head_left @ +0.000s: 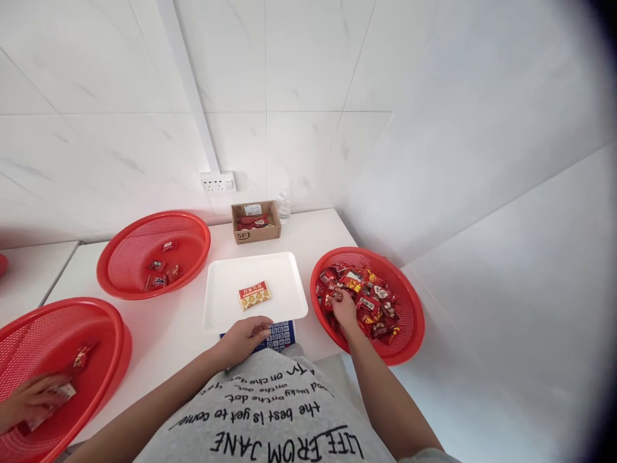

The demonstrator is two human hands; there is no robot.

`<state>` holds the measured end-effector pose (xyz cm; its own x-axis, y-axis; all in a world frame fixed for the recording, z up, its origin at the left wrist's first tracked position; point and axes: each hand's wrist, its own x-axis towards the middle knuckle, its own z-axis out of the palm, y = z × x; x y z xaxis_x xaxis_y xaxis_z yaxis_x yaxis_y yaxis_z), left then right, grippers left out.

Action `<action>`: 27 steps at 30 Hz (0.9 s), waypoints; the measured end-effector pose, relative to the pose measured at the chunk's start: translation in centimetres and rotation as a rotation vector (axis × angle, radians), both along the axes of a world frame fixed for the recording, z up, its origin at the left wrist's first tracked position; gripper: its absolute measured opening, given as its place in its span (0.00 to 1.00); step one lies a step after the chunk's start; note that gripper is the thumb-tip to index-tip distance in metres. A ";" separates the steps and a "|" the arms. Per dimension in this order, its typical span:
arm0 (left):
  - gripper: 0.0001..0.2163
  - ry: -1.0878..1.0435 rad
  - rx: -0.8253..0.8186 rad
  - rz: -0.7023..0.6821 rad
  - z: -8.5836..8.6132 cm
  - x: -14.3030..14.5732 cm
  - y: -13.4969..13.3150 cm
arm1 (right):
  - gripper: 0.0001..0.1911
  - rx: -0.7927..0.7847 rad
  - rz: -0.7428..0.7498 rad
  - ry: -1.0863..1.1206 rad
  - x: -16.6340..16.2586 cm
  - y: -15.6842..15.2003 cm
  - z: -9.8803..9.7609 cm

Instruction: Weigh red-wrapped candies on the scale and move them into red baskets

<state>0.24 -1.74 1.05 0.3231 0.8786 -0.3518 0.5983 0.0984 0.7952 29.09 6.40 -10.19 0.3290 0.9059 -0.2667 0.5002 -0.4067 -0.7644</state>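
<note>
My right hand (344, 308) reaches into the right red basket (409, 334), its fingers closed on a small red snack packet (334, 297) at the left of the pile. Many red wrapped packets (369, 302) lie heaped around it. My left hand (247, 337) rests at the near edge of a white tray (284, 273), fingers loosely bent and apart, holding nothing. Under that hand is a scale's blue keypad (280, 334), partly covered. On the tray lies one flat red and cream packet (255, 295), well beyond my left fingers.
A small cardboard box (256, 235) with red packets stands near the wall, beside a clear plastic bottle (284, 206). Two more red baskets stand left: the far one (202, 247) holds a few packets; in the near one (118, 341), another person's hand (36, 399) holds a packet.
</note>
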 end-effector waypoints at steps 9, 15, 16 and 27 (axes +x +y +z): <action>0.12 0.168 0.128 -0.060 -0.8 0.0 0.4 | 0.26 0.259 0.027 0.400 -4.6 -1.9 5.8; 0.11 0.243 0.200 -0.108 -1.1 -0.1 0.4 | 0.24 0.158 0.261 0.401 -9.2 -2.2 6.0; 0.11 0.251 0.229 -0.107 -1.2 -0.2 0.4 | 0.23 0.180 0.276 0.361 -9.3 -2.2 5.8; 0.27 0.398 0.481 -0.404 -4.0 1.8 3.1 | 0.22 0.204 0.218 -0.240 -0.3 -0.8 3.2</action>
<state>2.08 1.36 -2.91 0.5817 0.8051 -0.1159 0.7663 -0.4946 0.4101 28.76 5.57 -6.94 0.1537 0.9880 -0.0128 0.7330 -0.1227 -0.6690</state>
